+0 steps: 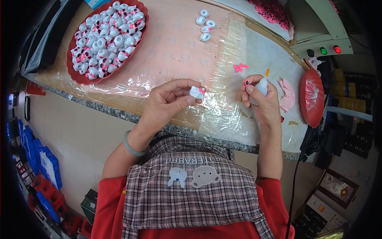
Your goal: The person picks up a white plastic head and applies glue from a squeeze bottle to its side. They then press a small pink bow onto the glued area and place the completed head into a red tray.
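Note:
My left hand (165, 101) pinches a small white cat-head figurine (195, 92) with a pink bow between thumb and fingers, above the table's front part. To its right, my right hand (267, 104) is closed round a pale squeeze bottle (261, 86), whose orange hub and thin needle (267, 71) point up and away from me. The thumb and forefinger of that same hand also hold a tiny pink-and-black piece (246, 84). A little beyond the right hand, several small pink pieces (240, 67) lie in a loose cluster on the plastic sheet.
At the far left stands a red scalloped tray (145, 30) heaped with white figurines. Several more figurines (205, 26) sit at the back. A red dish (312, 101) and a pink cloth (286, 95) lie at the right, near a pale machine housing (318, 24) with lit buttons.

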`<action>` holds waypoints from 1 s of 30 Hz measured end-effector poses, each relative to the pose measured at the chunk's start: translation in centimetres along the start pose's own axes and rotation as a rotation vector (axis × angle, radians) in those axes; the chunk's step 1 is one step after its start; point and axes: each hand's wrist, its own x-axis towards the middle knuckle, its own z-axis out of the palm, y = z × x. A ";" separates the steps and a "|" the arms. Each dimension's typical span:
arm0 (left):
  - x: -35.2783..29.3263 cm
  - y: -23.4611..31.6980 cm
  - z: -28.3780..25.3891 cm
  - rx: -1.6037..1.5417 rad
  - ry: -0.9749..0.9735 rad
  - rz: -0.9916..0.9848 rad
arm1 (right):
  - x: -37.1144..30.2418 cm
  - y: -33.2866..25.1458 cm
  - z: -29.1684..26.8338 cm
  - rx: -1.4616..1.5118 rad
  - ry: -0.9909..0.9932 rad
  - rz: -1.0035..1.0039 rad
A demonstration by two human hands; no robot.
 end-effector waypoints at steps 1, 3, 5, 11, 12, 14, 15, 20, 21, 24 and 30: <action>0.0 0.1 0.1 0.003 0.006 -0.004 | -0.3 0.0 0.3 0.005 -0.004 0.004; -0.2 0.4 0.4 0.036 -0.010 -0.039 | -0.8 0.0 0.9 0.058 -0.100 -0.005; -0.3 0.3 0.9 0.020 0.002 -0.056 | -1.3 0.0 1.8 0.078 -0.128 -0.023; -0.5 -0.3 1.2 0.062 0.003 0.003 | -2.0 0.3 3.5 0.042 -0.224 -0.030; -0.6 -0.3 1.2 0.062 0.005 0.000 | -2.0 0.5 3.6 0.011 -0.219 -0.001; -0.7 -0.1 1.2 0.124 -0.006 -0.010 | -2.0 0.5 4.2 -0.018 -0.214 0.029; -0.7 -0.1 1.2 0.124 -0.005 -0.013 | -2.0 0.5 4.5 0.022 -0.205 0.039; -0.7 -0.3 1.1 0.328 -0.002 0.074 | -1.8 0.7 5.0 -0.003 -0.230 0.049; -0.7 -0.1 1.2 0.329 0.000 0.074 | -1.8 0.6 5.1 -0.041 -0.224 0.047; -0.7 0.3 1.5 0.354 -0.014 0.062 | -1.8 0.8 5.1 -0.057 -0.213 0.059; -0.3 -0.1 1.1 0.517 -0.036 0.140 | -1.5 1.3 5.0 -0.095 -0.184 0.103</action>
